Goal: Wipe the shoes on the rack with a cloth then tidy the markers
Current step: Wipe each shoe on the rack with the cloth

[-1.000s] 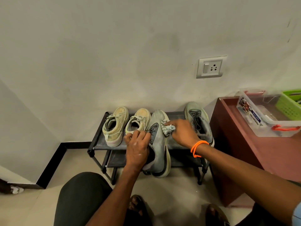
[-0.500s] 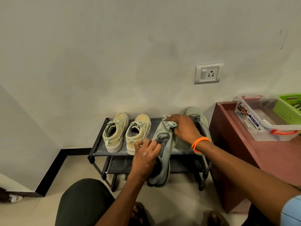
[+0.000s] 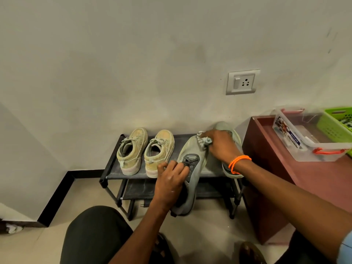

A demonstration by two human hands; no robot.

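At the centre of the frame, the left hand [image 3: 171,180] grips a grey shoe [image 3: 191,168] by its laced middle, heel hanging off the rack [image 3: 112,168]. The right hand [image 3: 222,145] pinches a bunched cloth [image 3: 202,140] against the shoe's toe. Two beige shoes [image 3: 144,151] sit on the rack's left.

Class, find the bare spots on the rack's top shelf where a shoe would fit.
One bare strip on the top shelf lies behind the beige shoes, toward the held grey shoe. The right end is crowded by both hands and the other grey shoe.
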